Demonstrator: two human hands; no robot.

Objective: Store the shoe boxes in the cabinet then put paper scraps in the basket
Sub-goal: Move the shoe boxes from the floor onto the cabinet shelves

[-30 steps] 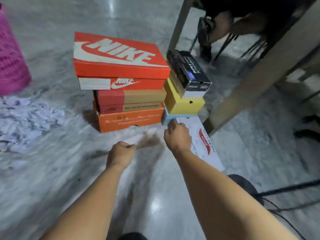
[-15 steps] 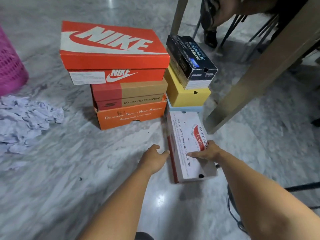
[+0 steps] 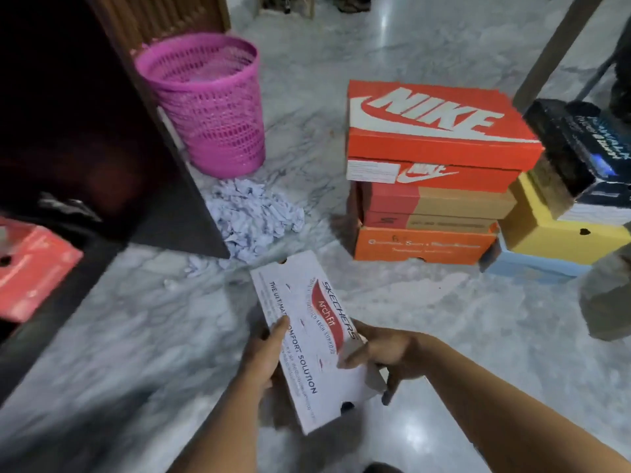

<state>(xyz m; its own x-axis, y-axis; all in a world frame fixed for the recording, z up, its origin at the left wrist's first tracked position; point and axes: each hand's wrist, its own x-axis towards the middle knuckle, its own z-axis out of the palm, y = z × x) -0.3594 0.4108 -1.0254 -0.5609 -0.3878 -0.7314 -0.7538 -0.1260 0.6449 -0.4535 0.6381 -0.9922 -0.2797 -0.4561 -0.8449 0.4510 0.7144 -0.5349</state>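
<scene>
A white Skechers shoe box (image 3: 307, 339) is lifted off the floor between both hands. My left hand (image 3: 266, 356) grips its left side, thumb on the lid. My right hand (image 3: 386, 353) grips its right side. The dark cabinet (image 3: 85, 138) stands open at the left, with a red shoe box (image 3: 30, 271) on its lower shelf. An orange Nike box (image 3: 440, 131) tops a stack with a red-and-tan box (image 3: 437, 206) and an orange box (image 3: 423, 244). Beside it lie a black box (image 3: 580, 148), a yellow box (image 3: 560, 233) and a light blue box (image 3: 532, 268). Crumpled paper scraps (image 3: 252, 216) lie by the pink basket (image 3: 208, 104).
A slanted table leg (image 3: 560, 46) rises at the upper right, with chair legs behind it. A blurred grey shape (image 3: 607, 295) sits at the right edge. The marble floor (image 3: 136, 336) lies between me and the cabinet.
Both hands took hold of the white Skechers box and lifted it off the floor. My view swung left, bringing the cabinet and pink basket into sight.
</scene>
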